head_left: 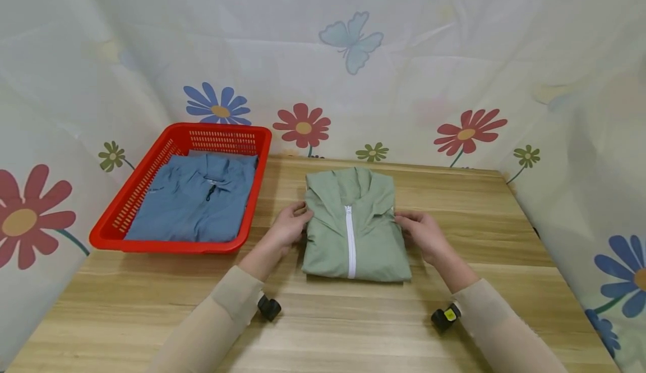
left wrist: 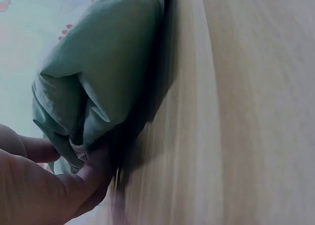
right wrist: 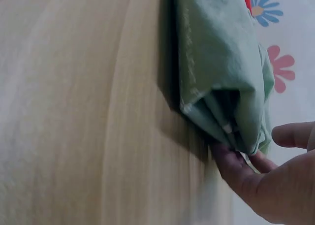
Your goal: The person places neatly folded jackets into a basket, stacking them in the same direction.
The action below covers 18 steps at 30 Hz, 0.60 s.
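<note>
A folded light green jacket [head_left: 328, 249] with a white zipper [head_left: 350, 238] lies face up in front of me, its collar at the far end. My left hand [head_left: 290, 228] grips its left side; in the left wrist view the thumb is over the folded layers [left wrist: 118, 52] and the fingers reach beneath. On the opposite side, my right hand [head_left: 426, 235] holds the right edge. The right wrist view has those fingers under the folds [right wrist: 216, 48], with the thumb near the upper side. A dark shadow runs along the wooden table [head_left: 343, 328] under the jacket.
To the left stands a red plastic basket [head_left: 184, 246] with slotted walls, holding a folded blue garment [head_left: 187, 210] with a dark zipper pull. White flower-printed cloth [head_left: 404, 81] hangs behind the table and along both sides.
</note>
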Available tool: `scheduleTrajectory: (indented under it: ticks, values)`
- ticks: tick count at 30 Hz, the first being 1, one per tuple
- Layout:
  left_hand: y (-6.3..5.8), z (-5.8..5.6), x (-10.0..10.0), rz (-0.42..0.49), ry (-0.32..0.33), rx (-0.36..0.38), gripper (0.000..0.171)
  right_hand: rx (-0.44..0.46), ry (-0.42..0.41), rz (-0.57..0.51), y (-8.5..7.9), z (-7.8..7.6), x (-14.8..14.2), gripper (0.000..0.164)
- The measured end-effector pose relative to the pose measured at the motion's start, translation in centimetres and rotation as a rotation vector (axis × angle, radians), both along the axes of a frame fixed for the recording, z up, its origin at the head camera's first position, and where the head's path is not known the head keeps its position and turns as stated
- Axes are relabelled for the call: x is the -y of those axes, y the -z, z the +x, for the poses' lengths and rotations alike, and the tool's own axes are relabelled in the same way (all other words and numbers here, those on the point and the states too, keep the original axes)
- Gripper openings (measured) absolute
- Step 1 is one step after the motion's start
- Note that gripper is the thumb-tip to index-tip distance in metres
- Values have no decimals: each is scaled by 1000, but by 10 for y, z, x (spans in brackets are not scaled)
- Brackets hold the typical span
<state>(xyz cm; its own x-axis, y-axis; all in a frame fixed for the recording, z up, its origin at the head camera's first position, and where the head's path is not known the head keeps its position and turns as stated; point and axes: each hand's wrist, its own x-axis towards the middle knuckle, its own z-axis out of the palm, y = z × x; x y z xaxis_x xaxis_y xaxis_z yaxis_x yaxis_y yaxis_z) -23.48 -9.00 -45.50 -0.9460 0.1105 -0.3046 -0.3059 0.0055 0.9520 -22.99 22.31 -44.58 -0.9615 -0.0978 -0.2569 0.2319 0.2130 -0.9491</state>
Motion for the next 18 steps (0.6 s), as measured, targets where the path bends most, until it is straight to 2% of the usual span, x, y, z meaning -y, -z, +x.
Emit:
scheduleTrajectory:
  ticks: [5,10,18]
  values:
    - [2,-2,1,38,-18,51,65,48,6,-116,9,-3,-7,48]
    - [6,-3,4,69,7,76,57,93,13,-211,14,-4,-11,51]
    - [6,-4,7,114,75,124,59,151,-53,-239,9,-4,-14,58]
